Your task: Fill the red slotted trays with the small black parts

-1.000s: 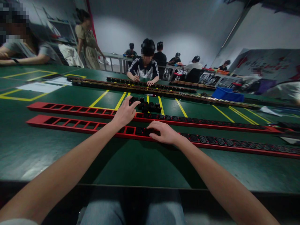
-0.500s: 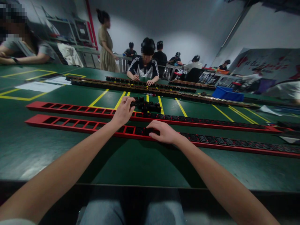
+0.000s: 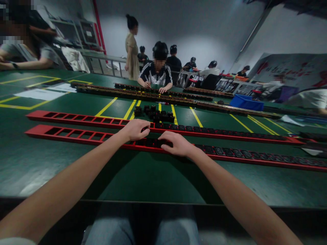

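Two long red slotted rails lie across the green table: a far rail [image 3: 76, 119] and a near rail [image 3: 38, 130]. Their left slots are bare, and small black blocks [image 3: 219, 150] fill the right part. My left hand [image 3: 136, 130] is over the far rail, thumb and fingers closed around something small and dark, probably a black block, mostly hidden. On the near rail, my right hand [image 3: 176, 143] curls its fingers over a black block, which the hand partly covers. Behind the far rail sits a loose pile of black blocks [image 3: 163, 116].
Beyond the pile, long dark rails [image 3: 122, 95] cross the table. A blue bin [image 3: 246, 102] stands at right, white papers [image 3: 41, 94] at left. A co-worker [image 3: 155, 73] sits opposite with a pen-like tool. Other people are around the room.
My left hand has come back from the loose black pile toward me, to the rails. My right hand has hardly moved. A standing person behind has shifted right.
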Demonstrator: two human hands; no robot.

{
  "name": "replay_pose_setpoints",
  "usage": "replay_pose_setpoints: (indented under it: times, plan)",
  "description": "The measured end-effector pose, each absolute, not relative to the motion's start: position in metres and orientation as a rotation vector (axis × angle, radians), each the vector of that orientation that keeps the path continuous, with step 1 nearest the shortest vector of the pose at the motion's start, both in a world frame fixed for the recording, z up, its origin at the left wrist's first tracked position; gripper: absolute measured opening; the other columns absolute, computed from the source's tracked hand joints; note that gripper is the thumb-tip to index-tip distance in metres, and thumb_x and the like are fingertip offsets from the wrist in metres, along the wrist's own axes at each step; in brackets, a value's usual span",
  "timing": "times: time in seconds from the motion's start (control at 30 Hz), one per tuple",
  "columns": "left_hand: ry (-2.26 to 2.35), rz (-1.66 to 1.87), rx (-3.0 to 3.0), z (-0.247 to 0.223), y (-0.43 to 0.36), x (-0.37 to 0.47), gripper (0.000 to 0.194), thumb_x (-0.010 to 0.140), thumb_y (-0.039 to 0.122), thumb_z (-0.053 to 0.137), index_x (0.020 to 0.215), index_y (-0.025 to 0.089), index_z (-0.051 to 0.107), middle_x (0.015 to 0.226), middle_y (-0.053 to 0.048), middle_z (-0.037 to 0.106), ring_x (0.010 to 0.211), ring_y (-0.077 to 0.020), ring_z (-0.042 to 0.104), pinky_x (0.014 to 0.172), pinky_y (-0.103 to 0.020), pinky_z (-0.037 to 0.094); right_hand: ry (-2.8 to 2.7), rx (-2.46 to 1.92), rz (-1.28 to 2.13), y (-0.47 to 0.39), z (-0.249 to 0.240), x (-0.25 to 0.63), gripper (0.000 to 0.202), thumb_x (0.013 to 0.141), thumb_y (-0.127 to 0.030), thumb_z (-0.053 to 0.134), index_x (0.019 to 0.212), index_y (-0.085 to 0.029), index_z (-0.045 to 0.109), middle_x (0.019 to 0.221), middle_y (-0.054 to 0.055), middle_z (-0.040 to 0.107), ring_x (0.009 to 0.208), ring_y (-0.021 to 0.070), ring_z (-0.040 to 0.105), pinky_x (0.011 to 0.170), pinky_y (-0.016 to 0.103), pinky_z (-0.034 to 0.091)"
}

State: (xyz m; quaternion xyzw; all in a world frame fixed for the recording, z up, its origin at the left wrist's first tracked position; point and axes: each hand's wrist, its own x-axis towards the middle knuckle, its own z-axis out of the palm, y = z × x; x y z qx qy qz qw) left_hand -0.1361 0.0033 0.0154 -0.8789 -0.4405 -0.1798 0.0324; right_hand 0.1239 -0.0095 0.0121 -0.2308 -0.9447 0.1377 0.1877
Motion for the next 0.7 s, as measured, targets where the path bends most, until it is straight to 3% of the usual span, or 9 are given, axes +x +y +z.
replay_pose_setpoints:
  times: [0.2,0.47,0.7]
  plan:
    - [-1.216,-0.419,-2.86,0.022,-0.007,-0.124,0.017,0.082,0.026,0.045,0.08,0.019,0.06,0.082,-0.006,0.068,0.073,-0.0205,0.06,0.065,-0.031,0.04,-2.672,-0.629,0.363,-0.008,0.01,0.124,0.028,0.092,-0.027,0.06,0.118,-0.017,0.064,0.113,0.011,0.066,0.105,0.0226,0.063,0.094,0.04,0.05]
    - [-1.326,-0.283,-2.881,0.029,-0.012,-0.118,0.021,0.082,0.028,0.043,0.077,0.02,0.062,0.083,-0.008,0.069,0.073,-0.0216,0.06,0.065,-0.033,0.042,-2.658,-0.631,0.39,-0.008,0.012,0.123,0.027,0.091,-0.025,0.062,0.117,-0.018,0.065,0.112,0.01,0.067,0.103,0.0224,0.063,0.093,0.04,0.05]
    - [-1.415,-0.178,-2.861,0.028,-0.004,-0.127,0.023,0.08,0.027,0.042,0.067,0.021,0.06,0.072,-0.006,0.066,0.067,-0.0203,0.058,0.062,-0.032,0.04,-2.657,-0.65,0.397,-0.009,0.012,0.124,0.028,0.091,-0.025,0.062,0.118,-0.018,0.065,0.113,0.01,0.067,0.104,0.0227,0.063,0.093,0.04,0.051]
